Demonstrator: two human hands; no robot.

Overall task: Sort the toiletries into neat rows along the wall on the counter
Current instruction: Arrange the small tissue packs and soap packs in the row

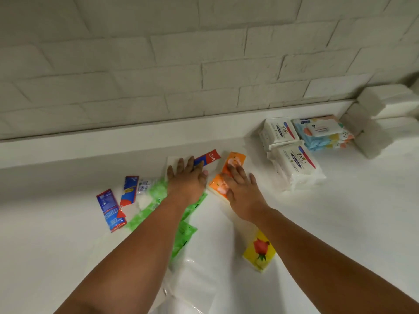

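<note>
Stretching across the view is a smooth white counter [340, 211] with a low raised ledge at its far edge, and above that a wall [158, 53] of pale rectangular tiles laid like bricks, their surface faintly rough.

The toiletries lie loose in the middle, not in rows. At the left, a glossy blue and red toothpaste box [111, 209] lies flat, with a second blue and red box [129, 191] just beside it. Next come crinkly green packets [156, 196], partly hidden under the left forearm. Nearer, a clear plastic bag [192, 279] lies rumpled on the counter.

The left hand [187, 177] lies palm down, fingers straight and close together, on a white pack [173, 163] and on the end of a red toothpaste box [208, 157]. Just right of it, the right hand [242, 189] rests flat — fingers straight and a little apart — on two soft orange packs [233, 160] that touch each other. Nearer, a yellow pack [259, 252] with a red flower lies under the right forearm.

Further right, two white soft wipes packs [294, 164] lie end to end, with a blue patterned pack [322, 132] beside the farther one — close to the ledge. At the far right are white blocky paper stacks [371, 132].
</note>
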